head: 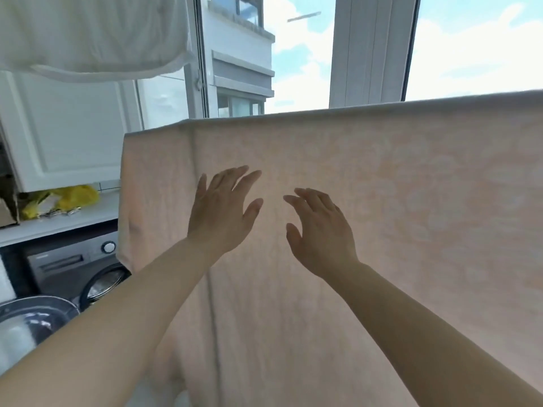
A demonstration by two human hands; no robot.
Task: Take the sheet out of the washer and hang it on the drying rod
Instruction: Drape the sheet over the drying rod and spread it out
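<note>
So the pale pink sheet (382, 230) is draped over something up at its top fold, which runs from the middle of the frame out to the right edge (the rod itself is hidden under the fabric, so I can't actually see it). It hangs down and fills most of the right and centre of the frame, with light from the window (293, 54) glowing through it. Both hands are raised in front of it, about mid-frame. The left hand (223, 210) has its fingers spread and straight, palm toward the cloth, grasping nothing. The right hand (320, 230) is just beside it, fingers loose and slightly bent, also gripping nothing. Whether the fingertips actually touch the sheet or sit just off it, I can't tell from this angle. The two hands are near each other but apart, with a gap of lit fabric between them. Over at the lower left there's a grey front-loading washer (76, 268) under a white counter (58, 221), well apart from the sheet's hanging left edge. On that counter sits a yellow plastic bag (73, 198). Bottom left corner shows a round basin (32, 318), partly cut off by the left forearm. Upper left of the frame, some white laundry (94, 33) hangs overhead.
</note>
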